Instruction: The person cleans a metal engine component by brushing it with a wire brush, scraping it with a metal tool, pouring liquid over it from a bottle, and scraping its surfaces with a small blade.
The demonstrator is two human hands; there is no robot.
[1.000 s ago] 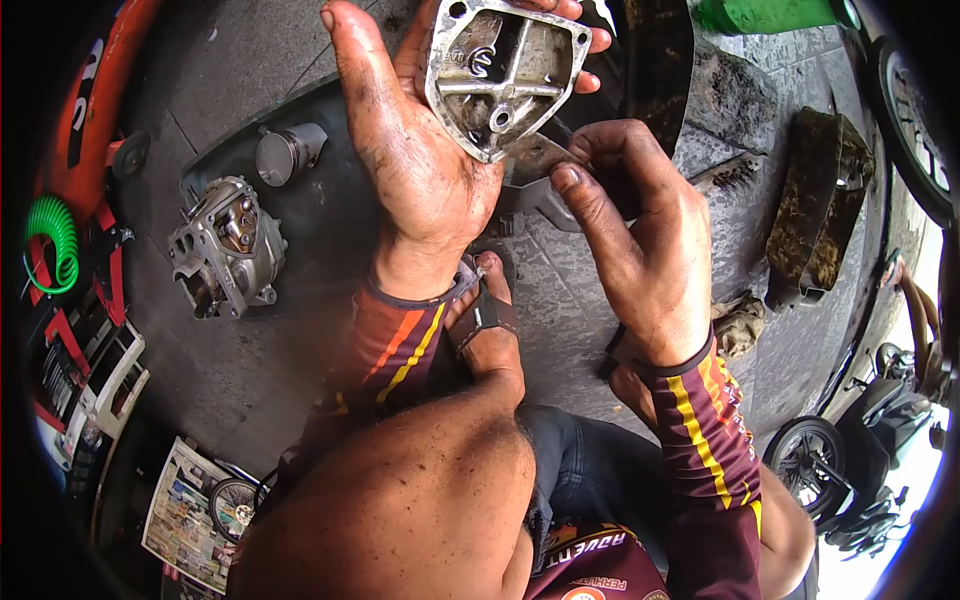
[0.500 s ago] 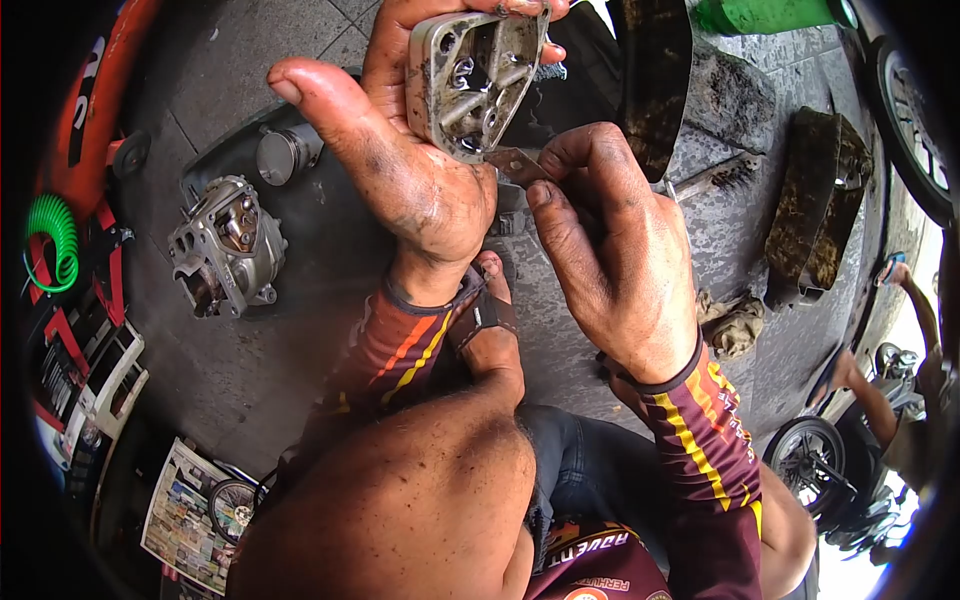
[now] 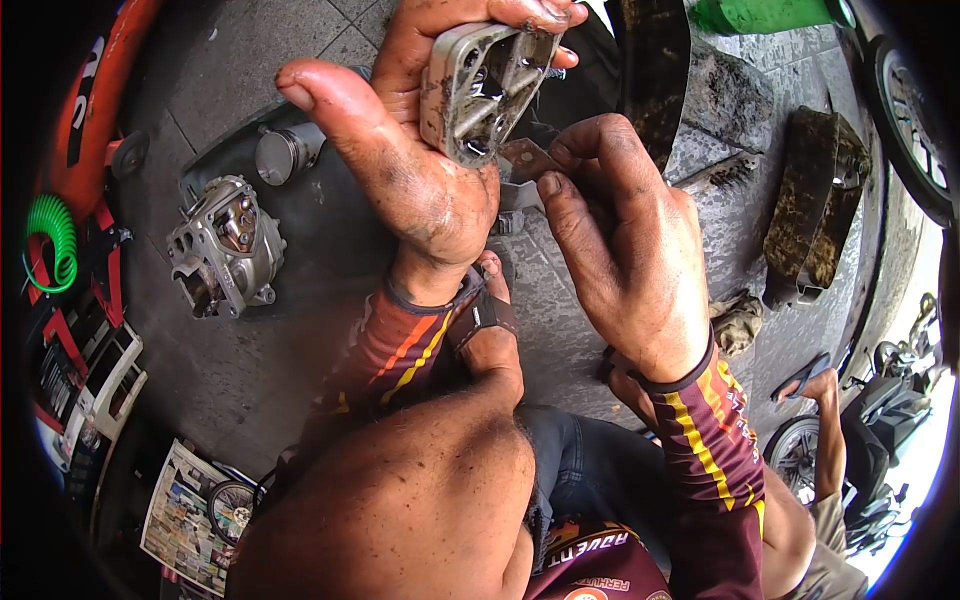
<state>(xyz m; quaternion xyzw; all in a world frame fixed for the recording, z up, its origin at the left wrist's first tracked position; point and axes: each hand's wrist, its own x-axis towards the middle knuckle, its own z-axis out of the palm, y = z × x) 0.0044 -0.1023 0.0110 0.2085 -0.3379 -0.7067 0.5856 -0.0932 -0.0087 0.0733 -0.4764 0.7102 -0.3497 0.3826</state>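
Observation:
My left hand (image 3: 425, 200) is wrapped round a cast metal engine cover (image 3: 455, 90), with its fingers over the far edge and the thumb sticking out to the left. The cover's hollow, oily inner side faces right, showing ribs and bolt holes. Between the thumb and curled fingers of my right hand (image 3: 640, 250) is a thin flat metal blade (image 3: 524, 157). The blade's tip lies just off the cover's lower corner; whether they touch I cannot tell. Both hands are smeared with grease.
At left, a cylinder head (image 3: 228, 248) and a piston (image 3: 285, 156) lie by a dark tray (image 3: 340, 235). A grimy metal box-like part (image 3: 815, 205), a rag (image 3: 738, 322) and a green bottle (image 3: 765, 14) are on the right. Another person's foot (image 3: 805, 378) shows at far right.
The cover has shifted slightly right and turned in my left hand. My right hand and the blade have drawn a little to the right. Another person's leg has moved at the right edge.

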